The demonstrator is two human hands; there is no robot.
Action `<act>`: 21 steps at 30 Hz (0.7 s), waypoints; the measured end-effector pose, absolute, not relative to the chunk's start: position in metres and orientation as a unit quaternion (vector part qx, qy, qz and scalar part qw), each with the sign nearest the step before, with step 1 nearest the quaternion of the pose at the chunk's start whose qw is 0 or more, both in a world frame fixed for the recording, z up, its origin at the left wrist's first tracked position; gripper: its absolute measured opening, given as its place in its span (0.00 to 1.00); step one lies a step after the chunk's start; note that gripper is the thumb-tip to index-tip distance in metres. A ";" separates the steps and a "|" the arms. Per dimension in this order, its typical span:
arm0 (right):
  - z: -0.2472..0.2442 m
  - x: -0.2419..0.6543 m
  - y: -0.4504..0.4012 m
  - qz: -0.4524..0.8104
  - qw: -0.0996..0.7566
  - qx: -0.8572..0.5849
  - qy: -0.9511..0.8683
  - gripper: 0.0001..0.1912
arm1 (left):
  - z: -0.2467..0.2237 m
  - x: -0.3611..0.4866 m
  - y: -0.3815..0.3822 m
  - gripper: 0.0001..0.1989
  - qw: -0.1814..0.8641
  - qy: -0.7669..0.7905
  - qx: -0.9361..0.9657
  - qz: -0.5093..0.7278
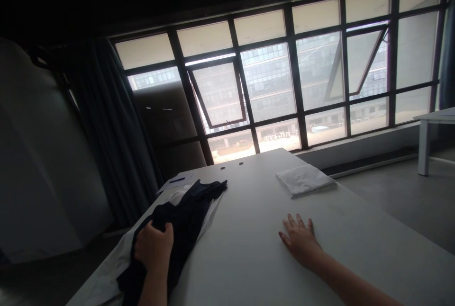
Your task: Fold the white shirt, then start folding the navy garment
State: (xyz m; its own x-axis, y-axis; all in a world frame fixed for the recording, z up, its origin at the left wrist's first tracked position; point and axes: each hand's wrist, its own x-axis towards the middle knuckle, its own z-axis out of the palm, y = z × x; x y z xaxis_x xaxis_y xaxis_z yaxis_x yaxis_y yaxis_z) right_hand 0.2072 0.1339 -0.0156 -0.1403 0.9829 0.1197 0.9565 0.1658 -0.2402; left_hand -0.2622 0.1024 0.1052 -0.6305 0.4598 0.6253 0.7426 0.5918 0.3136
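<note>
A dark navy garment [188, 211] lies crumpled along the left side of the white table [245, 249]. My left hand [153, 243] is closed on it, with thumb and fingers curled into the fabric. White cloth [110, 268] shows under and beside the dark garment. On the bare tabletop to the right, my right hand [300, 239] rests palm down with its fingers spread, holding nothing. Just beyond those fingertips is a folded white cloth [305, 180], apart from the hand.
Paper [185, 178] with a blue pen [177, 180] lies at the table's far left. Two round cable holes sit near the far edge. Behind stand tall windows [268, 81], some tilted out, and a dark curtain [117, 140]. Another white table [423, 147] stands at right.
</note>
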 end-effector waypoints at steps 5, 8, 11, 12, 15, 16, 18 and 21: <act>-0.014 0.205 0.132 0.047 0.120 -0.646 -0.752 0.32 | 0.061 -0.283 0.096 0.21 0.204 -0.877 -0.370 -0.228; -0.015 0.204 0.132 0.043 0.113 -0.649 -0.751 0.32 | 0.059 -0.282 0.095 0.19 0.219 -0.863 -0.389 -0.238; -0.015 0.203 0.132 0.040 0.110 -0.649 -0.752 0.33 | 0.071 -0.280 0.097 0.20 0.272 -0.823 -0.416 -0.275; -0.015 0.203 0.132 0.042 0.108 -0.649 -0.752 0.33 | 0.077 -0.279 0.098 0.20 0.296 -0.800 -0.431 -0.295; -0.014 0.204 0.133 0.050 0.102 -0.651 -0.750 0.33 | 0.097 -0.271 0.102 0.21 0.348 -0.726 -0.471 -0.360; -0.013 0.204 0.132 0.053 0.102 -0.651 -0.750 0.33 | 0.106 -0.266 0.102 0.21 0.356 -0.704 -0.480 -0.382; -0.012 0.205 0.132 0.055 0.107 -0.650 -0.750 0.33 | 0.125 -0.252 0.101 0.20 0.362 -0.660 -0.499 -0.429; -0.009 0.206 0.130 0.060 0.136 -0.648 -0.747 0.31 | 0.158 -0.218 0.092 0.17 0.339 -0.599 -0.528 -0.498</act>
